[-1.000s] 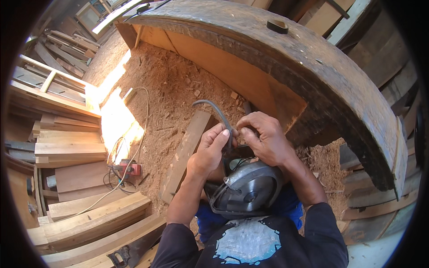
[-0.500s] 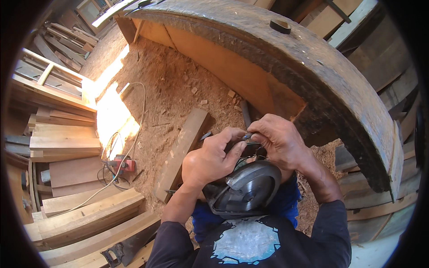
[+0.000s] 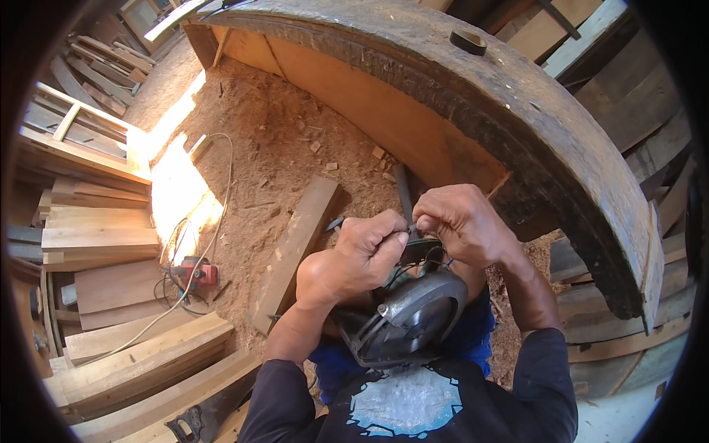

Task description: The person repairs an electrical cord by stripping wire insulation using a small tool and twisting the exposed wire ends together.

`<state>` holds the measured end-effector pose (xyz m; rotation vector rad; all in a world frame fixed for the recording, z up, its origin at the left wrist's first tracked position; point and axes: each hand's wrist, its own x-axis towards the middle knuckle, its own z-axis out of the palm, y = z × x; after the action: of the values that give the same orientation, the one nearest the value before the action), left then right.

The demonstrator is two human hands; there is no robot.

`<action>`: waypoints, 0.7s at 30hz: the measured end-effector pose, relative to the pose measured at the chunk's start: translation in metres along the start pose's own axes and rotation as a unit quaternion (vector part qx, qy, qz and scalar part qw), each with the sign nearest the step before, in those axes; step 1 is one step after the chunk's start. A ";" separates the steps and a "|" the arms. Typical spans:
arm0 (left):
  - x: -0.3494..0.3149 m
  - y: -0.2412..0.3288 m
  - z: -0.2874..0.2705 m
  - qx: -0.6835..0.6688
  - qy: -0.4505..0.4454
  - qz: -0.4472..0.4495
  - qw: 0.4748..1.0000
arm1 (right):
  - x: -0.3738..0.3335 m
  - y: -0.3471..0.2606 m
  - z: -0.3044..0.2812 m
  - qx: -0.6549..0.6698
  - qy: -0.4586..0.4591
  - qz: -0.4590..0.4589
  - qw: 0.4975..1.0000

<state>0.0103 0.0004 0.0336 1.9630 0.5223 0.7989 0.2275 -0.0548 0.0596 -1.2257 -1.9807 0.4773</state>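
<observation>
A circular saw (image 3: 416,317) with a round metal blade guard rests in my lap, against my blue trousers (image 3: 478,336). Thin dark wires (image 3: 427,255) loop up from its body beneath my hands. Just above them, my left hand (image 3: 362,255) has thumb and forefinger pressed together. Close beside it, my right hand (image 3: 464,225) pinches in the same way, the fingertips of both nearly meeting. Whatever lies between the fingers is too small and covered to make out.
A heavy wooden workbench (image 3: 384,48) curves across the front and right, a black ring-shaped roll (image 3: 467,42) on it. A wooden beam (image 3: 299,251) lies on sawdust. At left are a red power tool (image 3: 197,273) with its cord, stacked boards (image 3: 100,229) and a handsaw (image 3: 188,424).
Both hands have drawn slightly apart and still pinch. The saw in my lap has tilted a little, and more of the wires shows. The view has shifted slightly.
</observation>
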 end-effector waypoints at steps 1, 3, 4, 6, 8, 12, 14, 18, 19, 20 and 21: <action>0.000 -0.002 -0.004 -0.033 -0.046 -0.027 0.998 | 0.003 0.007 -0.001 0.000 0.000 0.002 1.000; 0.003 0.000 -0.008 -0.069 -0.064 -0.045 0.995 | 0.010 0.020 -0.003 0.115 -0.097 0.013 0.989; 0.004 0.000 -0.008 -0.103 -0.081 -0.061 0.990 | 0.014 0.024 -0.003 0.114 -0.098 0.015 0.989; 0.002 -0.006 -0.008 -0.141 -0.073 -0.085 0.984 | 0.020 0.030 -0.002 0.243 -0.144 0.026 0.959; -0.002 -0.008 -0.006 -0.178 -0.065 -0.110 0.976 | 0.023 0.033 0.000 0.246 -0.144 0.048 0.957; -0.009 -0.012 -0.004 -0.314 -0.043 -0.165 0.934 | 0.026 0.025 -0.008 0.242 -0.144 0.074 0.957; -0.011 -0.014 -0.006 -0.332 -0.056 -0.153 0.929 | 0.024 0.024 -0.018 0.196 -0.160 0.041 0.967; -0.005 -0.013 -0.011 -0.272 -0.133 -0.082 0.949 | 0.023 -0.004 -0.041 0.045 -0.203 0.027 0.978; -0.002 -0.013 -0.011 -0.224 -0.158 -0.035 0.961 | 0.023 -0.013 -0.044 -0.024 -0.204 0.013 0.979; 0.000 -0.012 -0.013 -0.225 -0.159 -0.033 0.961 | 0.022 -0.022 -0.046 -0.026 -0.204 0.013 0.979; 0.004 -0.008 -0.016 -0.197 -0.175 -0.050 0.963 | 0.021 -0.031 -0.046 -0.084 -0.195 -0.002 0.977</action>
<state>0.0013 0.0168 0.0337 1.6418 0.2261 0.4359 0.2384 -0.0541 0.1177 -1.3071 -2.3950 0.5959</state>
